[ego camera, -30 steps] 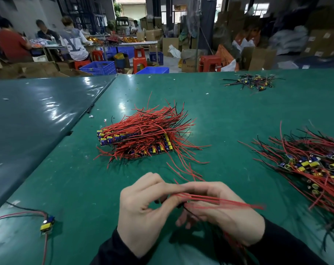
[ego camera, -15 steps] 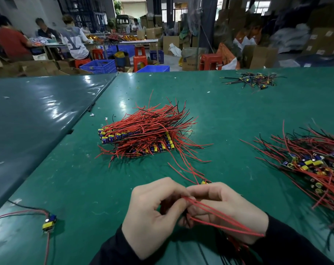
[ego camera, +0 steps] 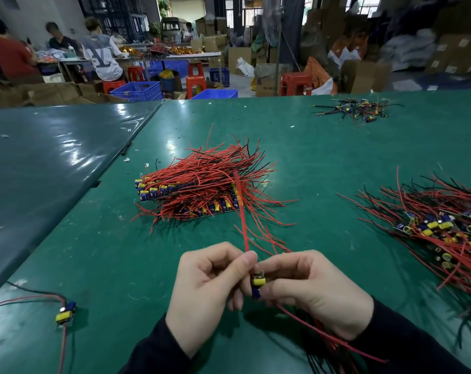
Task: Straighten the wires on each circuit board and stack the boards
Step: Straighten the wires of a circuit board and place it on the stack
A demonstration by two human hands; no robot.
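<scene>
I see both hands, left hand point(ego camera: 207, 290) and right hand point(ego camera: 312, 292), pinching one board point(ego camera: 257, 284), wire point(ego camera: 242, 211) up; stack point(ego camera: 199, 190) ahead is sizeable, loose pile point(ego camera: 439, 228) right remains.

Table: green top point(ego camera: 336, 147), a darker glossy sheet point(ego camera: 53, 157) along its left.
Floor: red stools point(ego camera: 296, 83), blue crates point(ego camera: 137, 90).
Back: cardboard boxes point(ego camera: 369, 76), a van point(ego camera: 172, 25), windows point(ego camera: 363, 2).
Left: 3 people point(ego camera: 102, 56) seated at a bench.
</scene>
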